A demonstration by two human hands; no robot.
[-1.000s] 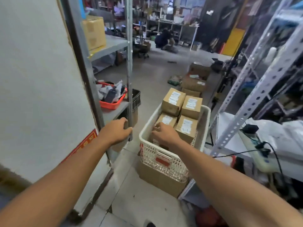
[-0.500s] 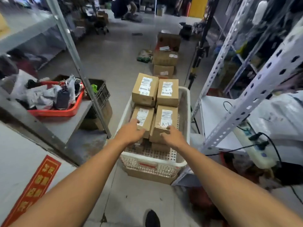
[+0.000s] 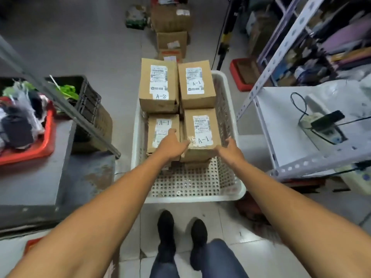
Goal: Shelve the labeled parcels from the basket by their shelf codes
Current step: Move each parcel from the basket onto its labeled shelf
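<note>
Both hands' grip (image 3: 202, 145) around A-1 parcel (image 3: 201, 135)

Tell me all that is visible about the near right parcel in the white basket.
The near right parcel is a brown cardboard box, its top taped and carrying a white label marked A-1. It lies flat on another box in the white basket. The left hand and the right hand touch its two sides.

Lower parcels (image 3: 197, 163): mostly hidden under the top layer.
Label fine print (image 3: 159, 74): too small to read.
</note>
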